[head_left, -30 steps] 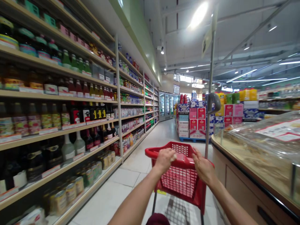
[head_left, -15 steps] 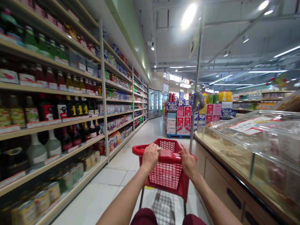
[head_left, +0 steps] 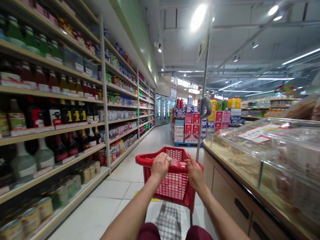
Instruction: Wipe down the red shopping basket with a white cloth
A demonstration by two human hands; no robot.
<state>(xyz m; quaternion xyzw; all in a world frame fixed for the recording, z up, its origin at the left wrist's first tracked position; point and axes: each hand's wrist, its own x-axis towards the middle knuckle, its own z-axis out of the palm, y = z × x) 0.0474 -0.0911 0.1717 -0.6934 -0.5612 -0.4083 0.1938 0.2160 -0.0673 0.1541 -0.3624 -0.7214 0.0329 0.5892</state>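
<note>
Cart (head_left: pixel 145 160) sits in front of me, between drink shelves (head_left: pixel 104 100) and a wood-look counter (head_left: pixel 226 186). My left hand (head_left: pixel 160 165) is curled around the red handle (head_left: pixel 178 168), some pale thing (head_left: pixel 169 160) beside it; my right hand (head_left: pixel 195 171) rests there too, can't tell if it's gripping.

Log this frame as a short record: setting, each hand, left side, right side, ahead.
Setting: store aisle
Left hand: curled over the red cart handle; small pale item there, unclear
Right hand: at the handle's right part, loosely open
Left side: shelves with bottles, cans
Right side: counter
Ahead: stacked boxes on a blue pallet
</note>
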